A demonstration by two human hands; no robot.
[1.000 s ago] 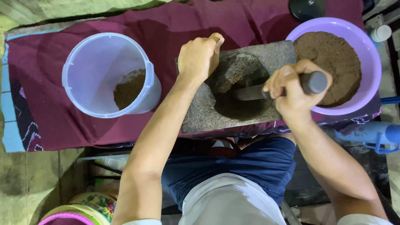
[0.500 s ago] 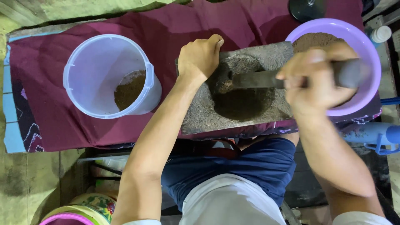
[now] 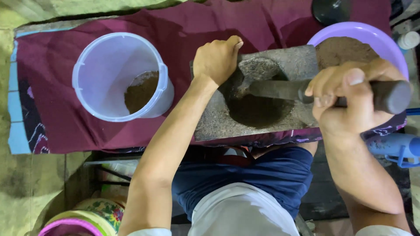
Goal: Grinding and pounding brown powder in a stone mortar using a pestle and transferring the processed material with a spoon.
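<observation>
A grey stone mortar block [image 3: 214,118] with a round hollow lies on a maroon cloth [image 3: 65,126]. My left hand [image 3: 216,59] is closed on its far left edge, holding it steady. My right hand [image 3: 350,98] grips a dark heavy pestle [image 3: 280,89] that lies nearly level, its tip over the hollow's far rim beside a lump of brown powder. Behind that hand stands a purple bowl [image 3: 350,30] heaped with brown powder.
A clear plastic tub [image 3: 94,72] with a little brown powder stands on the cloth at the left. A blue plastic object [image 3: 393,146] lies at the right edge. A flowered container [image 3: 96,214] sits on the floor below left. My blue shorts fill the bottom centre.
My right hand has raised the pestle out of the hollow and swung it level, moving right and closer to the camera. The left hand has stayed on the mortar.
</observation>
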